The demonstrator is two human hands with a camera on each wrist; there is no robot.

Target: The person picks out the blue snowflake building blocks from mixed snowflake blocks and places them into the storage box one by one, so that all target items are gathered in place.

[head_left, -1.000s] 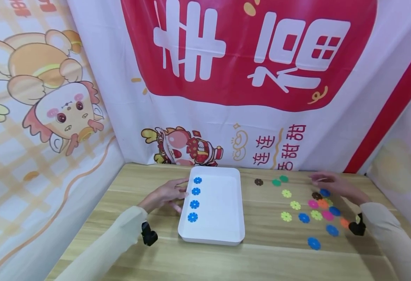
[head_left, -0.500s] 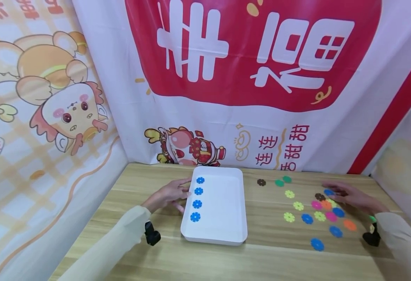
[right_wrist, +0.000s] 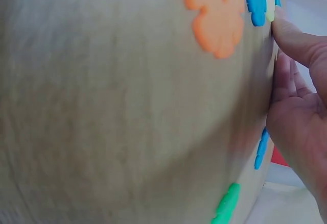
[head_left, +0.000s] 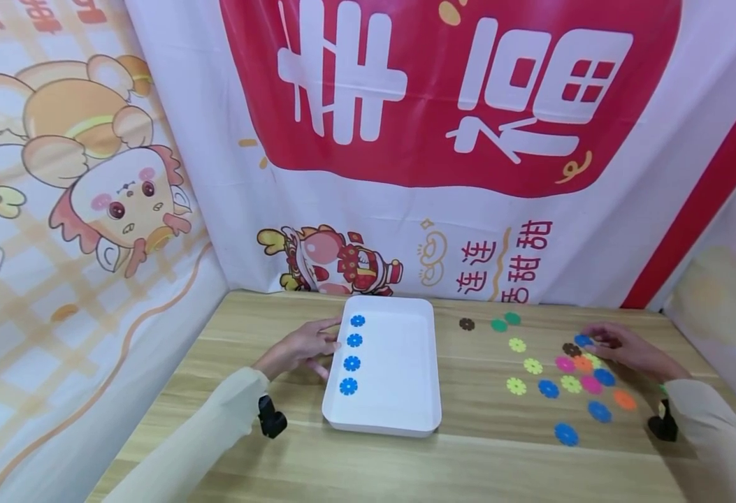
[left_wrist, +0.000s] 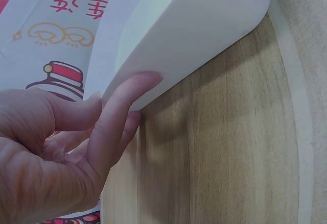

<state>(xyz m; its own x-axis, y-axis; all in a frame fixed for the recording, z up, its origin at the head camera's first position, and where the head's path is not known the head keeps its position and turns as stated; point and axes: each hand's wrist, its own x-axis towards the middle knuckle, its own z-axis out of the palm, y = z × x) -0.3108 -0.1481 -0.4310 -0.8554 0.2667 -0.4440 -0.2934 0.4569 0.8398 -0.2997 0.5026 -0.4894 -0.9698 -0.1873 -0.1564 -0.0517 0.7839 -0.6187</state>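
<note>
A white tray (head_left: 399, 363) lies on the table, with a column of blue snowflake discs (head_left: 351, 363) along its left side. My left hand (head_left: 305, 346) is at its left wall; in the left wrist view the thumb is by the rim and an extended finger rests against the outer wall of the tray (left_wrist: 204, 25). At the far right, my right hand (head_left: 625, 347) pinches a blue snowflake disc (head_left: 583, 340) at its fingertips. The right wrist view shows the thumb of the right hand (right_wrist: 301, 86) close to the tabletop; the grip itself is largely hidden.
Several loose discs lie right of the tray: yellow (head_left: 516, 386), pink (head_left: 591, 384), orange (head_left: 625, 399), brown (head_left: 466, 324), green (head_left: 499, 325) and blue (head_left: 566, 434). Some overlap near the right hand. A printed cloth (head_left: 443, 161) hangs behind the table.
My right hand has come down from the table's far edge onto the blue disc, which has shifted slightly. The left hand stays at the tray. The head view has swayed a little.
</note>
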